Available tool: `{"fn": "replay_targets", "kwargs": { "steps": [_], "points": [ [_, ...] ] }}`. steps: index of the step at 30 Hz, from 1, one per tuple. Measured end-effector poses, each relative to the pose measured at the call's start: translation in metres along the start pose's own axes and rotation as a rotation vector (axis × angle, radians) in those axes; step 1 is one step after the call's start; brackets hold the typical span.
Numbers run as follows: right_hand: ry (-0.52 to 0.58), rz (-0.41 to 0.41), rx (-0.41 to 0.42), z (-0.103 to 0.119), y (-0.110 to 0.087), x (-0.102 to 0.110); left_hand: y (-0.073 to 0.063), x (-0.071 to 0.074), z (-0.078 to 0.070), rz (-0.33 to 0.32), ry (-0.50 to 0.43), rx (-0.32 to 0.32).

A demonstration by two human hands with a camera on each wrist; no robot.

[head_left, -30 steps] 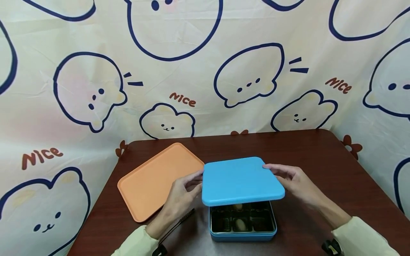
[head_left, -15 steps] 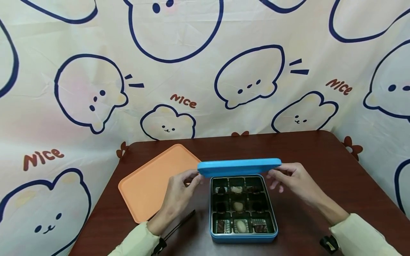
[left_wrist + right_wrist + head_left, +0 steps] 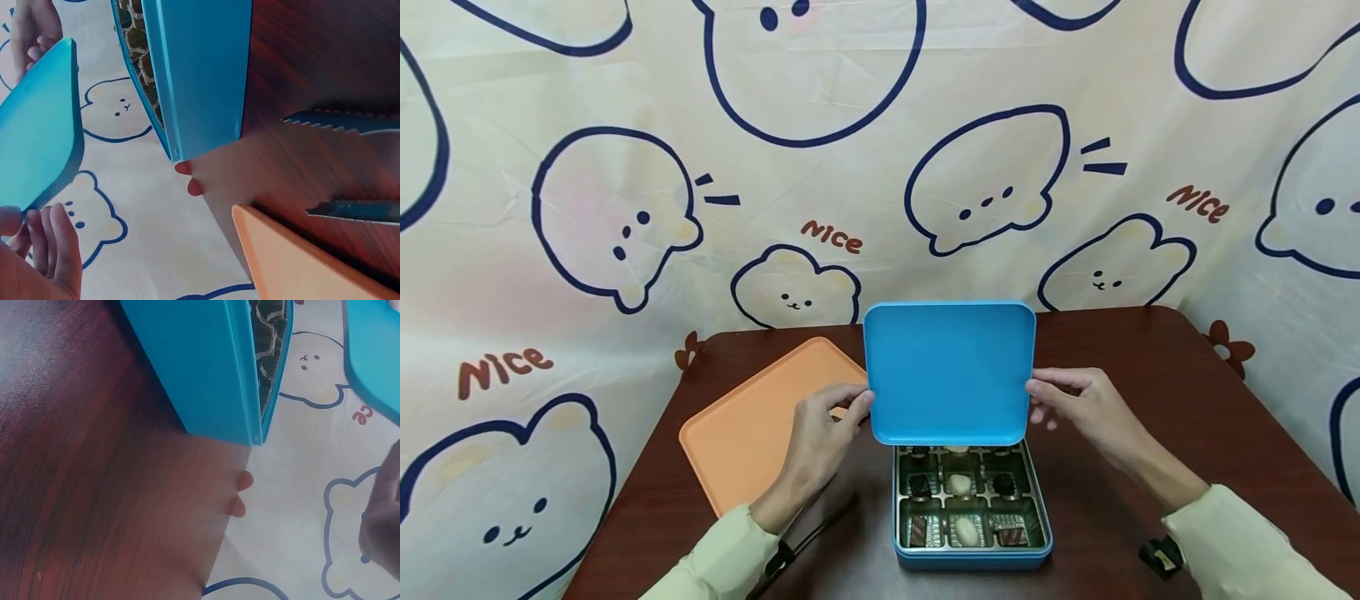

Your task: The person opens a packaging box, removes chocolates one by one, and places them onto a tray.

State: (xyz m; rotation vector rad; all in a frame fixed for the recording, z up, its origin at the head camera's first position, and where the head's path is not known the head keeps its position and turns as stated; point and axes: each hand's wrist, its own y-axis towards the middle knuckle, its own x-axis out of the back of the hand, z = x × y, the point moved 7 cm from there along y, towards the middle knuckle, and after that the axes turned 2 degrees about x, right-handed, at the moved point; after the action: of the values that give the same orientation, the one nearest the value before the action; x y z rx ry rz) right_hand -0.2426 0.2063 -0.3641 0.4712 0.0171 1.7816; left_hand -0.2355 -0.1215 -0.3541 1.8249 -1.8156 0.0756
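Observation:
My left hand (image 3: 820, 437) and right hand (image 3: 1090, 412) pinch a blue rectangular lid (image 3: 951, 371) by its two side edges. It stands nearly upright above the back of a blue box (image 3: 973, 562), rimmed inner face toward me in the head view. Inside the box, a clear divided insert bears pale and dark pieces that look like chocolates, among them a white oval one (image 3: 967, 530); the lid covers the back row from sight. In the left wrist view the left thumb and fingers (image 3: 57, 244) meet at the lid's corner, and the box wall looms large beside them.
An orange tray (image 3: 767, 425) lies on the brown table (image 3: 1112, 350) behind and left of my left hand. Serrated dark tongs (image 3: 350, 120) lie between tray and box, partly under my left wrist in the head view. A patterned cloth (image 3: 880, 183) hangs behind the table.
The lid has tipped from lying nearly flat, top showing, through edge-on to nearly upright with its inside showing. It has moved back, uncovering most of the box. Both hands kept their grip.

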Motion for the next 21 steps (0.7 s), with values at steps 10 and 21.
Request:
{"fn": "replay_targets", "kwargs": {
  "steps": [10,21],
  "points": [
    [0.061,-0.034,-0.111,-0.011,0.01,-0.001,0.009,-0.009,0.012,0.028,-0.23,0.159],
    [0.143,-0.056,-0.209,-0.023,0.022,0.002,0.024,-0.019,0.017,0.067,-0.259,0.212]
  ]
}}
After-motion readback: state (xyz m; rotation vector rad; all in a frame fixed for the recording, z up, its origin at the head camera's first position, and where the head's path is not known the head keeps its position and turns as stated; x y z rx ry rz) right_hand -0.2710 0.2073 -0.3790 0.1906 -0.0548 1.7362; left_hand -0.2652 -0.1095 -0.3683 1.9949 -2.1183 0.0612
